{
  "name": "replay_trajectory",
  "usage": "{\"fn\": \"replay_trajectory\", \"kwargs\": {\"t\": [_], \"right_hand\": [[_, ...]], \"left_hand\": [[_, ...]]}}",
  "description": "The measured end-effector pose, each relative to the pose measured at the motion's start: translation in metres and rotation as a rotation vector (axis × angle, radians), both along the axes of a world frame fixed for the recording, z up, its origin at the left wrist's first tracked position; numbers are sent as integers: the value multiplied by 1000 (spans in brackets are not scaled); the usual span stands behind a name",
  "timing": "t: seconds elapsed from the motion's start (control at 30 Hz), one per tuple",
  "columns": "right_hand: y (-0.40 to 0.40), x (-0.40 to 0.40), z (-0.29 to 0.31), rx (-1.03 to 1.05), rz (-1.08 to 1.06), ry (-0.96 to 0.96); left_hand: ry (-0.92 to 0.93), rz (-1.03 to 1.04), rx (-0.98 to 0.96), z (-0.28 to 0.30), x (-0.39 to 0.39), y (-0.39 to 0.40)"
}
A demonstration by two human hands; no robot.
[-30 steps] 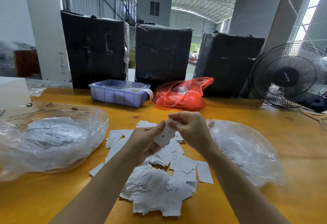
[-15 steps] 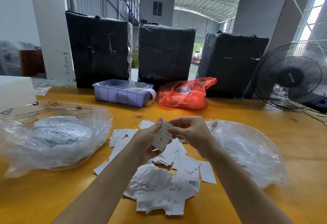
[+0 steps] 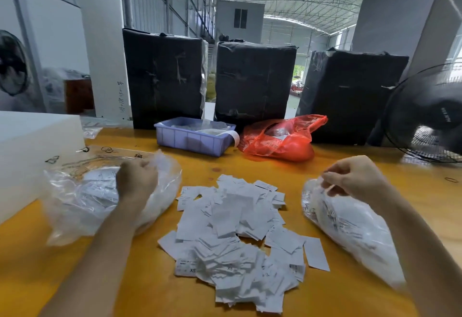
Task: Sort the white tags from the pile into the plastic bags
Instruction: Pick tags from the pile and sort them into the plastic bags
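The pile of white tags (image 3: 232,229) lies loose on the yellow table (image 3: 250,166) between two clear plastic bags, some slips showing "XS" print. The left hand (image 3: 136,181) is at the mouth of the left plastic bag (image 3: 82,204), fingers curled against the crumpled film at its upper edge; whether they pinch a tag or only the film cannot be told, since the hand is seen from the back. The right hand (image 3: 355,179) sits at the top of the right plastic bag (image 3: 350,224), thumb and fingers curled and pinching its film at the opening. Both bags already hold white slips. Farther back stand a lilac plastic bin (image 3: 192,139), a red plastic bag (image 3: 280,139), three black-wrapped bales (image 3: 252,81) and a black fan (image 3: 430,114) at right
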State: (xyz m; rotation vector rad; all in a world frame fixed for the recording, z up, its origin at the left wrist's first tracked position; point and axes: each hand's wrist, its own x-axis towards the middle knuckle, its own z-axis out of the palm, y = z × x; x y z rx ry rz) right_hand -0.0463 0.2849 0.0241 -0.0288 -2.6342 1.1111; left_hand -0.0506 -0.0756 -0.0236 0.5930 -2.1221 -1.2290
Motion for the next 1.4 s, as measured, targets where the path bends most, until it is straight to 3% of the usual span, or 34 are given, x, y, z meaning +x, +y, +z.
{"fn": "replay_trajectory", "kwargs": {"t": [0.07, 0.2, 0.4, 0.53, 0.63, 0.77, 0.97, 1.17, 1.33, 1.4], "right_hand": [[32, -3, -3, 149, -140, -111], [69, -7, -27, 436, -260, -361], [72, -14, -52, 575, -237, -386], [70, -15, -67, 511, -291, -327], [72, -17, -64, 462, -350, -255], [76, -19, -57, 427, -358, -264], [73, -15, -39, 416, -405, -191], [79, -14, -46, 317, -371, -278], [77, -12, -27, 242, -324, -126], [60, -3, -12, -32, -128, -72]], "left_hand": [[-44, 128, -117, -4, 3, -21], [-188, 193, -267, -9, 7, -31], [-360, 227, -388, -10, 9, -16], [-341, 205, -442, -3, 4, -6], [-224, 126, -470, 3, 1, 12], [-36, -26, -525, 5, -2, 43], [57, -284, -607, -5, -5, 81], [81, -516, -590, -17, -1, 103], [118, -625, -506, -17, 4, 120], [119, -696, -347, -13, 8, 126]]}}
